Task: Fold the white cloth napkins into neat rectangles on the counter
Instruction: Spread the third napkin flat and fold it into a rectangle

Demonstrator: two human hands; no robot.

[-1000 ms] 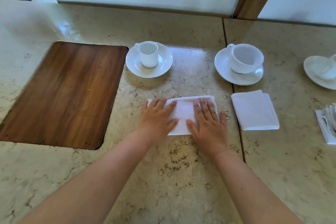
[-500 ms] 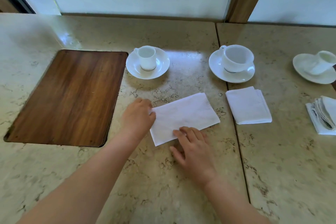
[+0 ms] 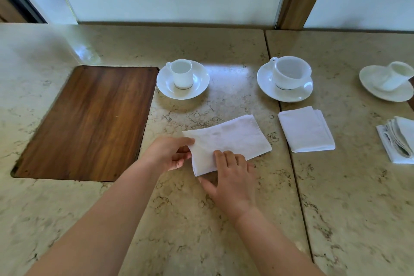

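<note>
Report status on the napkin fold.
Left hand pinching napkin end, lifting it. Right hand pressing near edge flat. Nothing in the way.

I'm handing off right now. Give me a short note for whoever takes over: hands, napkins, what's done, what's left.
Left hand: grip pinching the left end of the napkin in progress, lifting it.
Right hand: fingers flat on its near edge.
Done: folded napkin lies right of it, below the large cup.
Left: finish this fold; the pile at far right looks loosely folded.
</note>
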